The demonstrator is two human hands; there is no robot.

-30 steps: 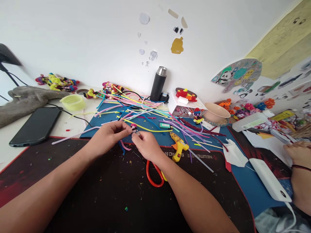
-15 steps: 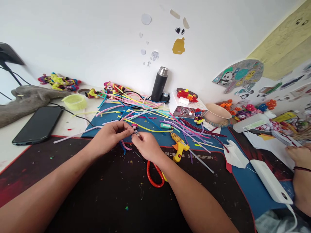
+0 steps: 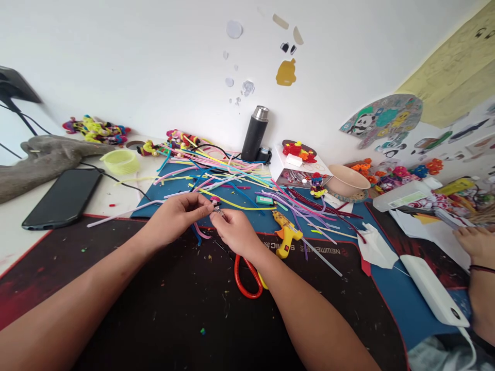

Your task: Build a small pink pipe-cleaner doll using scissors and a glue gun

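Above the mat's far edge, both of my hands meet fingertip to fingertip. My left hand (image 3: 181,216) pinches a small pink-and-dark piece (image 3: 215,200) between thumb and forefinger. My right hand (image 3: 236,232) is closed at the same spot, thumb and finger pressed together on the piece's near side, where something small and silvery shows. My fingers cover most of it, so its exact kind is unclear. Beneath my right wrist lies a red loop handle (image 3: 247,293), with a bit of yellow beside it. Colourful pipe cleaners (image 3: 232,178) spread just beyond my hands.
A yellow hot glue gun (image 3: 286,234) lies right of my hands. Farther back stand a black thermos (image 3: 255,134) and a beige bowl (image 3: 348,180). A phone (image 3: 62,198) lies left; a white power bank (image 3: 433,288) and another person's hand (image 3: 477,242) are at the right.
The whole view has shifted slightly. My fingers hold nearly the same pinch, and the small piece between them looks slightly turned.
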